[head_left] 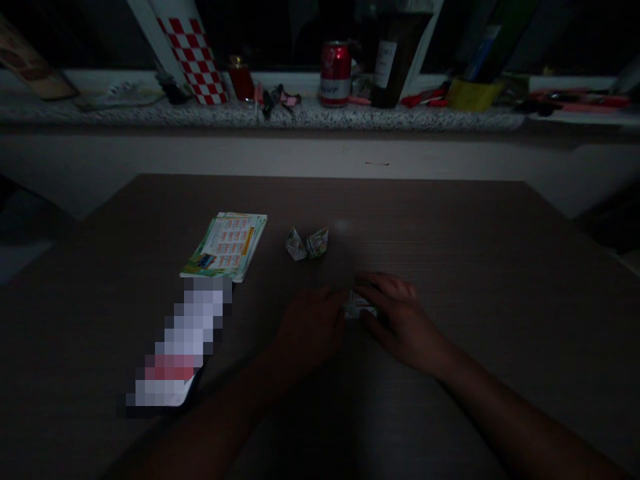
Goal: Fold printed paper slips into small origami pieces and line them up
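On the table between my hands lies a small piece of folded printed paper (358,305). My left hand (314,325) grips its left end, the fingers pressed together and mostly in shadow. From the other side my right hand (400,319) has its fingers and thumb bent around the right end. Beyond them sit two small folded paper shapes (296,245) with pointed tips, side by side. A stack of printed cards (225,247) with a calendar-like grid lies farther left.
A phone (183,347) with a blurred-out screen lies left of my left forearm. Behind the brown table (450,227), a stone windowsill (295,119) holds a red can (335,73), a dark container (393,67), a red-and-white checkered tube (195,57) and several small items. The light is dim.
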### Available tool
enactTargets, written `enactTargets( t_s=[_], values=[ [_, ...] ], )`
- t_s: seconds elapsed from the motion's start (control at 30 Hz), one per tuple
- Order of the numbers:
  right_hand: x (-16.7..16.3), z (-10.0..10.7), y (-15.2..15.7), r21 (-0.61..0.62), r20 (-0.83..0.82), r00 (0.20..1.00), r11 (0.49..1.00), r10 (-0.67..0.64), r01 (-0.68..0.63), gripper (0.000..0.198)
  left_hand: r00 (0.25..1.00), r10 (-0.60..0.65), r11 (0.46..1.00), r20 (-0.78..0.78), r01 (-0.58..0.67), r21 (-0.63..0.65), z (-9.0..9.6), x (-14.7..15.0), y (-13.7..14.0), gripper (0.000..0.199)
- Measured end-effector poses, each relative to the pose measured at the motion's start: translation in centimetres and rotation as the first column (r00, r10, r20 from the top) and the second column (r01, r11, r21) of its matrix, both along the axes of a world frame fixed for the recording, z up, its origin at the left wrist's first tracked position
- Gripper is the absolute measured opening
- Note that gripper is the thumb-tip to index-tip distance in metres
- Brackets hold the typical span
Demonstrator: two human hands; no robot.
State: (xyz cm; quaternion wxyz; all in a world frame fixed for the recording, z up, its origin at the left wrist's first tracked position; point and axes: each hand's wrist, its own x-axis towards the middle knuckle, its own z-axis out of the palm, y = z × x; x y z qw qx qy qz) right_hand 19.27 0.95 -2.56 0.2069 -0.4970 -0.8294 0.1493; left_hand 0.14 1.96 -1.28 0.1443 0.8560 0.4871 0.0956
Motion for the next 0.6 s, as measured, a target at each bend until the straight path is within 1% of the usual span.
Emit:
enactTargets(
  t_s=[0.13,0.27,0.37,0.5,0.6],
  values=[
    [0.01,0.15,0.02,-0.02,-0.017,1.0,1.0,-0.005,0.005,0.043,1.0,-0.002,1.0,0.002,0.002,0.004,-0.09,-0.02,0.0,0.035],
    [-0.1,0.23,-0.03,-0.024,0.006,1.0,0.999,-0.029,0.029,0.047,1.0,-0.017,1.0,-0.008,0.017,-0.001,0.17,0.04,-0.02,0.034],
    [-0.13,0.29,-0.02,-0.035,0.012,1.0,0.999,-0.021,0.022,0.047,1.0,-0.018,1.0,-0.013,0.018,0.0,0.27,0.06,-0.06,0.034],
    [-0.04,0.35,0.08,-0.026,-0.055,0.999,1.0,-0.002,0.001,0.041,1.0,-0.031,0.999,-0.002,0.031,-0.016,0.17,-0.02,-0.15,0.033],
    [-0.08,0.37,0.05,-0.046,-0.138,0.99,0.999,-0.013,0.006,0.039,0.998,-0.028,0.999,0.051,0.03,-0.022,0.01,-0.19,-0.21,0.033]
  ],
)
